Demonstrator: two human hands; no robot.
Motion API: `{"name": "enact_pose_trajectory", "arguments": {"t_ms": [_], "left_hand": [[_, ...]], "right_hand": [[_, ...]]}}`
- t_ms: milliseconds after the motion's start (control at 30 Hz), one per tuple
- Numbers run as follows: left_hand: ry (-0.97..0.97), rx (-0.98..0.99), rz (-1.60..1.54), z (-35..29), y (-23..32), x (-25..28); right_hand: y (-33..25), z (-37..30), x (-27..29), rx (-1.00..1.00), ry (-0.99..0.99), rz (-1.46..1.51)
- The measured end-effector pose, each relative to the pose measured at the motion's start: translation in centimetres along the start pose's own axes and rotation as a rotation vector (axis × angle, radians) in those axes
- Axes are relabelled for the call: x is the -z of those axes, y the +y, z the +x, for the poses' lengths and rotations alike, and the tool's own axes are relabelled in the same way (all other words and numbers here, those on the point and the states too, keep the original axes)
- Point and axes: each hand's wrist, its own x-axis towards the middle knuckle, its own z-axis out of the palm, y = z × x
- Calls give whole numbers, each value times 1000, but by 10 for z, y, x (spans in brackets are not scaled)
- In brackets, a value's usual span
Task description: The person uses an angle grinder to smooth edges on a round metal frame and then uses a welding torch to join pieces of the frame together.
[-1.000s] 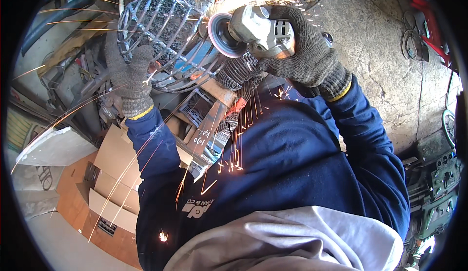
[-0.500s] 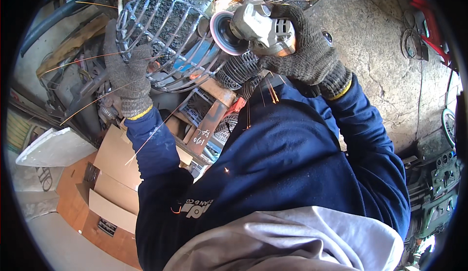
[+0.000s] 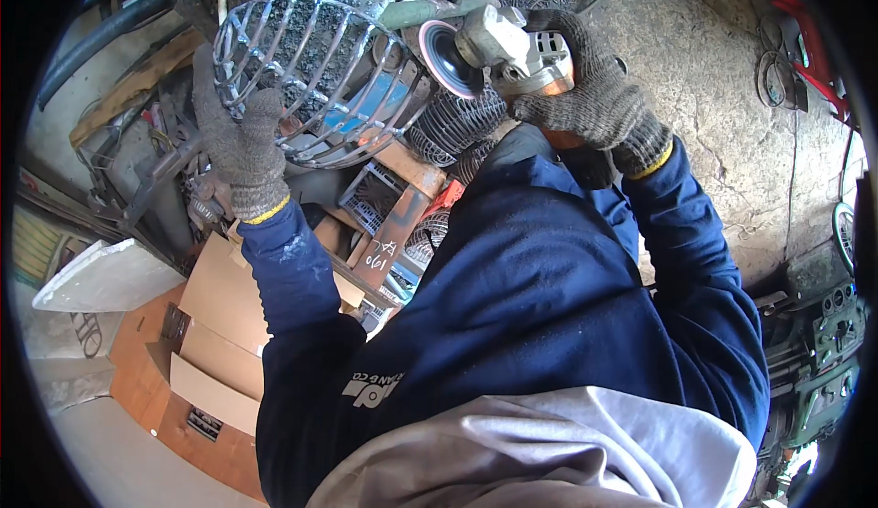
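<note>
A round basket of welded metal rods (image 3: pixel 315 74) is tilted at the upper left. My left hand (image 3: pixel 242 133), in a grey knit glove, grips its left edge; the thumb and fingers sit around the rods. In my gloved right hand (image 3: pixel 594 87) is an angle grinder (image 3: pixel 517 51), fingers wrapped round its body. The grinder's disc (image 3: pixel 448 58) faces left and stands apart from the basket's right rim. No sparks show. Below the disc lie coiled metal springs or rings (image 3: pixel 455 128), close to my knee.
A blue piece (image 3: pixel 370 106) and a plastic crate (image 3: pixel 373 199) lie beneath the basket. An open cardboard box (image 3: pixel 219 302) stands at the left, near a white slab (image 3: pixel 108 277). Concrete floor (image 3: pixel 704 115) stretches to the right, with a cable (image 3: pixel 792 179) and red metal frame (image 3: pixel 809 55). Dark machinery (image 3: pixel 819 352) stands lower right.
The grinder has moved right, off the basket's rim, and the spray of sparks has stopped. My left hand and the basket have shifted only slightly.
</note>
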Motion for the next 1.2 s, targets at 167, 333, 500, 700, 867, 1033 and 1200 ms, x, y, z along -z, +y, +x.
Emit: {"name": "enact_pose_trajectory", "arguments": {"t_ms": [167, 333, 500, 700, 867, 1033, 1200], "left_hand": [[6, 47, -98, -3, 2, -3], [8, 117, -178, -5, 6, -4], [21, -7, -11, 1, 5, -7], [3, 46, -142, 1, -1, -2], [0, 118, -195, 1, 12, -7], [-20, 29, -105, 4, 3, -2], [-25, 12, 4, 6, 11, -10]], "right_hand": [[2, 13, -2, 104, -14, 18], [3, 19, -3, 92, -61, 74], [0, 23, -10, 79, -47, 131], [2, 21, -15, 176, 6, 122], [-9, 21, -11, 91, -5, 57], [-7, 17, -6, 90, -29, 58], [-13, 18, -7, 107, -31, 63]]}}
